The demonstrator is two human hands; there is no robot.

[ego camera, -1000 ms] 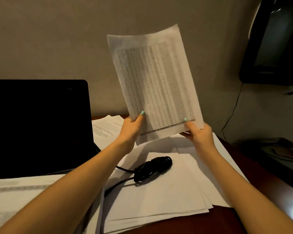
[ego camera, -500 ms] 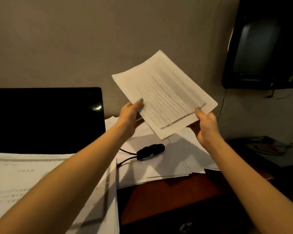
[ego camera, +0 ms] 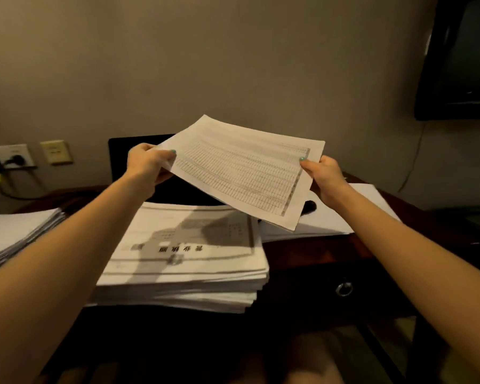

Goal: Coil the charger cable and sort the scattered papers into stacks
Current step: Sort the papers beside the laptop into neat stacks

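Observation:
A thin bundle of gridded sheets [ego camera: 244, 173] hangs almost flat in the air above the desk. My left hand [ego camera: 147, 164] grips its left edge and my right hand [ego camera: 323, 176] grips its right edge. Below it, in front of me, lies a thick paper stack [ego camera: 183, 261] with a printed form on top. More loose papers [ego camera: 344, 217] lie at the right. The black charger [ego camera: 309, 207] peeks out from under the held sheets on those papers; its cable is hidden.
A black laptop screen [ego camera: 128, 153] stands behind the stack. Another paper pile [ego camera: 14, 234] sits at the far left. Wall sockets with plugs [ego camera: 6, 159] are at the left. A dark monitor [ego camera: 460, 65] hangs top right. A drawer ring pull [ego camera: 344, 289] is below the desk edge.
The held sheets have tipped from upright to nearly flat and swung left over the thick front stack. My view has turned left, bringing the wall sockets and left pile into sight.

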